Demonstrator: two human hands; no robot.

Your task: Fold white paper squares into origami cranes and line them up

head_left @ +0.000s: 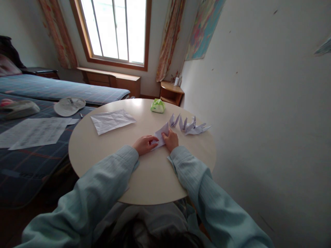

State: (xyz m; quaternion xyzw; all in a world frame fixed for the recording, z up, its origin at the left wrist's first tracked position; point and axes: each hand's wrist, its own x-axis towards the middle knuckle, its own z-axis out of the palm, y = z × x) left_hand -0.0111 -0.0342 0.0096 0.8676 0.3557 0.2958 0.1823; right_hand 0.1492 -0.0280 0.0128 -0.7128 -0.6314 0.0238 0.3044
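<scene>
A folded piece of white paper (pixel 161 135) is between my two hands, over the middle of the round table (pixel 103 156). My left hand (pixel 145 144) pinches its lower left corner with thumb and fingers. On the paper's right side, my right hand (pixel 171 139) grips the edge, thumb on the near face and the other fingers mostly hidden behind. Just beyond my right hand stand several folded paper cranes (pixel 190 125), close together. A creased sheet of white paper (pixel 113 121) lies flat at the table's far left.
A green and white tissue pack (pixel 157 106) sits near the table's far edge. To the left, a bed (pixel 59 137) holds printed sheets (pixel 38 132) and a white cap (pixel 69 106). A bare wall (pixel 258 120) rises close on the right.
</scene>
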